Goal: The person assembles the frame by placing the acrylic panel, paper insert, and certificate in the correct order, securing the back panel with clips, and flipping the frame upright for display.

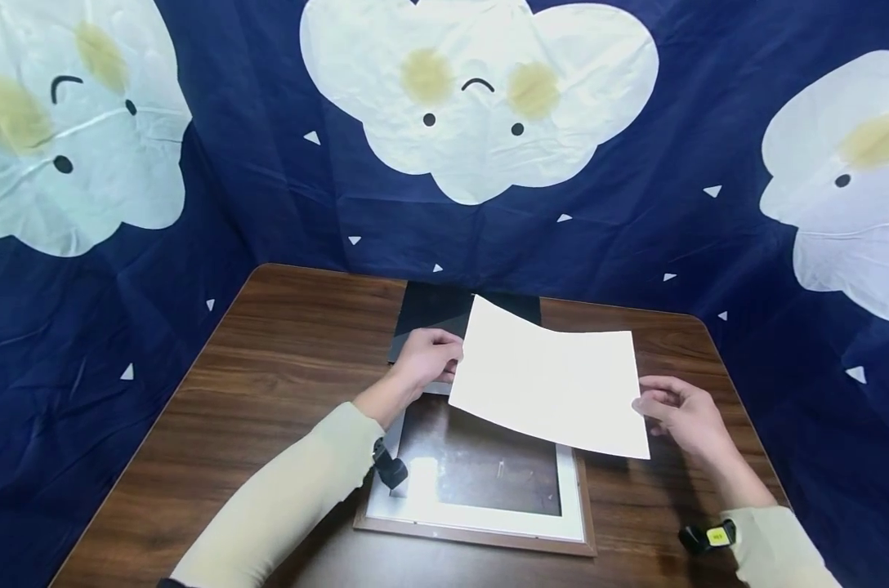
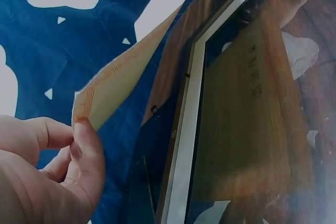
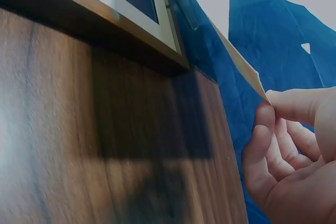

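A white sheet of paper (image 1: 551, 376) is held up by both hands, bowed between them, above a picture frame. My left hand (image 1: 426, 359) pinches its left edge between thumb and fingers. At the opposite edge my right hand (image 1: 683, 412) pinches it as well. In the left wrist view the underside of the sheet (image 2: 123, 85) looks tan. Below lies the picture frame (image 1: 584, 506), with brown wooden edges, a white inner border and a glossy pane that mirrors the sheet. The sheet hides the frame's far right part in the head view.
A dark flat panel (image 1: 433, 310) lies behind the frame at the table's far edge. The wooden table (image 1: 268, 351) has rounded far corners. A blue curtain (image 1: 268, 196) with white clouds hangs close around it.
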`<state>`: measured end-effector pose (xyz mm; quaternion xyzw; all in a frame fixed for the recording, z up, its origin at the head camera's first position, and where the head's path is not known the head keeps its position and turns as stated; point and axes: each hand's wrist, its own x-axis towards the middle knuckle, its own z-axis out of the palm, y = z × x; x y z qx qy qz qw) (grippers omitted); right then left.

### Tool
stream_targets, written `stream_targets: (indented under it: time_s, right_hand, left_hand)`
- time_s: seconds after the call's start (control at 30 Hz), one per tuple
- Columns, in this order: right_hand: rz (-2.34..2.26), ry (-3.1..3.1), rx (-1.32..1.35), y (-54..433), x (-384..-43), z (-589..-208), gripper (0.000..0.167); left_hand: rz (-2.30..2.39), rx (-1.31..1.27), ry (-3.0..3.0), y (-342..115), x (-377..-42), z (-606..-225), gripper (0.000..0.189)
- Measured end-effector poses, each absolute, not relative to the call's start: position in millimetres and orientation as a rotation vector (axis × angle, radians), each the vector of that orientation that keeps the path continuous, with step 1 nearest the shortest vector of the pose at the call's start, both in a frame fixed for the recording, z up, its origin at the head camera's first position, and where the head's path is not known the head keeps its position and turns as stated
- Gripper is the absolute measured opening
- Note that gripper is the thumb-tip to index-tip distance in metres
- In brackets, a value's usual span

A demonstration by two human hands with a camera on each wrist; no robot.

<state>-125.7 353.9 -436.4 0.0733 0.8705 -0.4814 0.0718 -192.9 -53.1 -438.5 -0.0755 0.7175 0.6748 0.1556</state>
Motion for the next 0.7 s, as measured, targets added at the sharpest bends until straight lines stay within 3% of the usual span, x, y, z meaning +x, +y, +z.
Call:
stream_targets:
  time_s: [0.7]
  right_hand:
    - [-1.687, 2.416, 0.239, 326.9, -96.5, -448.8, 0.056]
  left_hand:
    - [1.913, -0.281, 2.058, -102.6, -146.9, -455.6, 0.027]
